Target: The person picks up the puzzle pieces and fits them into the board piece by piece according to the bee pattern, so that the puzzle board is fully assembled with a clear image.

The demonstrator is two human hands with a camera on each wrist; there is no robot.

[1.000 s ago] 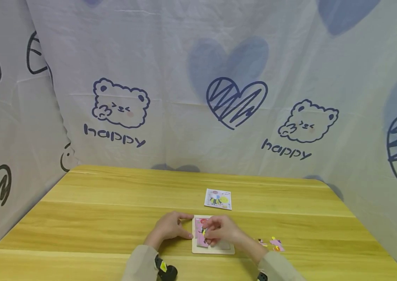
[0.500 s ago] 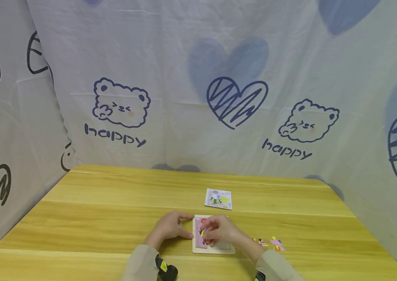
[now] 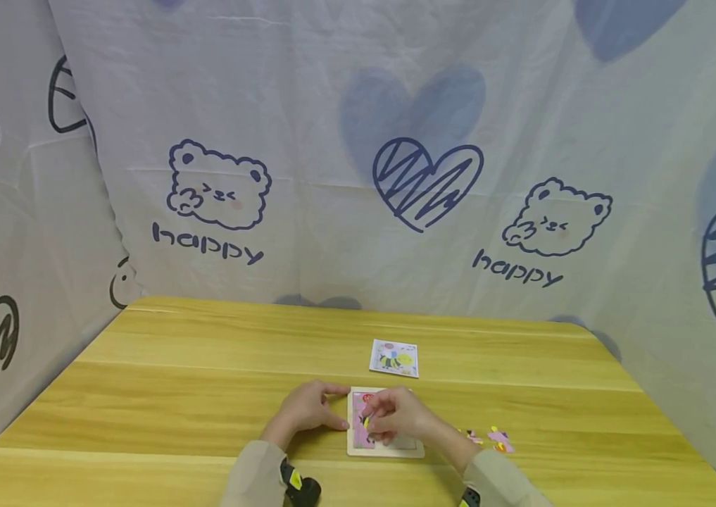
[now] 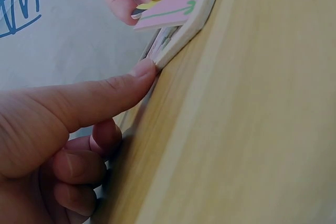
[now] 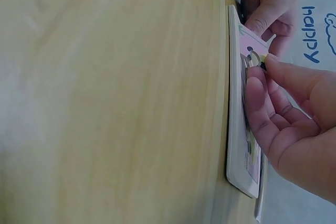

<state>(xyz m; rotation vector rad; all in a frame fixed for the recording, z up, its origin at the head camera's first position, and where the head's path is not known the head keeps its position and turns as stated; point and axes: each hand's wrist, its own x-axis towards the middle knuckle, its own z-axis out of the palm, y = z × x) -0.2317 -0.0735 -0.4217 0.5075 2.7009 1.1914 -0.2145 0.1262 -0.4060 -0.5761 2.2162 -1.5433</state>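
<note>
A pale wooden puzzle frame (image 3: 386, 453) lies on the table. My left hand (image 3: 308, 408) touches its left side, thumb (image 4: 123, 90) and index finger spread along the edge. My right hand (image 3: 400, 414) pinches a pink puzzle piece (image 3: 361, 431) over the frame's left part, between thumb and fingers. In the left wrist view this pink piece (image 4: 167, 13) has a green line and a yellow part, and one end stands above the frame's rim. In the right wrist view my right hand (image 5: 294, 114) covers part of the frame (image 5: 236, 129). The fingers hide the piece's right edge.
Loose pink and yellow pieces (image 3: 500, 439) lie right of the frame, beside my right forearm. Behind the frame is a square card with a bee picture (image 3: 394, 358). A printed cloth (image 3: 319, 232) hangs behind the wooden table (image 3: 205, 380).
The pink piece has shifted slightly and sits straighter along the frame's left side. Both hands have stayed almost where they were.
</note>
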